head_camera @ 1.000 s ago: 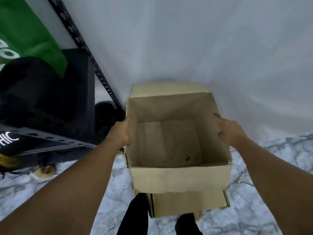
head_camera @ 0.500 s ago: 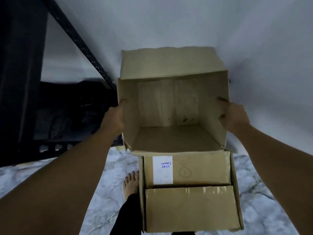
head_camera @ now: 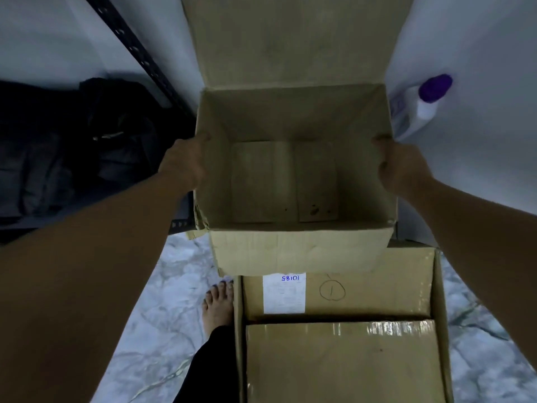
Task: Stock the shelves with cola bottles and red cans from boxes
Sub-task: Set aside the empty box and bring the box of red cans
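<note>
Marble-patterned floor [head_camera: 162, 309] runs to plain white walls [head_camera: 479, 39]. Empty open cardboard box [head_camera: 293, 175], far flap raised, is held above a lower cardboard box [head_camera: 343, 356] standing on the floor. Left hand [head_camera: 184, 165] grips the left wall at its rim; right hand [head_camera: 402, 167] grips the right wall, fingers curled over the edge. Lower box carries a white label [head_camera: 284, 293] and tape. Bare foot [head_camera: 218, 308] is just beside it. Black slotted shelf upright [head_camera: 136, 50] and dark bags [head_camera: 72, 146] stand left; white bottle with purple cap [head_camera: 421, 106] stands right, by the wall.
</note>
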